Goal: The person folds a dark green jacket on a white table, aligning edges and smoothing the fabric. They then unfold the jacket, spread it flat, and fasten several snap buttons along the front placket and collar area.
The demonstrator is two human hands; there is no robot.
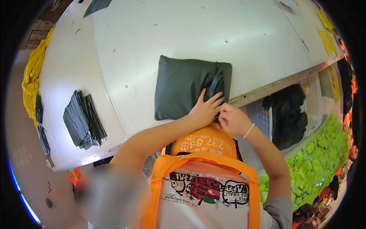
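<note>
A filled dark grey plastic mailer bag (183, 87) lies flat on the white table (160, 38), close to its near edge. Its right side has a wrinkled, folded-over flap. My left hand (206, 111) rests on the lower right part of the bag, palm down, with fingers spread across the wrinkles. Just beside it, my right hand (233, 121) is closed, thumb and fingers pinched at the bag's lower right edge. What lies between those fingertips is mostly hidden.
A stack of flat dark plastic bags (83, 121) lies on the table's left part. Yellow bags (34, 78) hang at the far left edge. Right of the table are a white crate (314, 103), black bundled material (286, 116) and a lime-green pile (314, 162).
</note>
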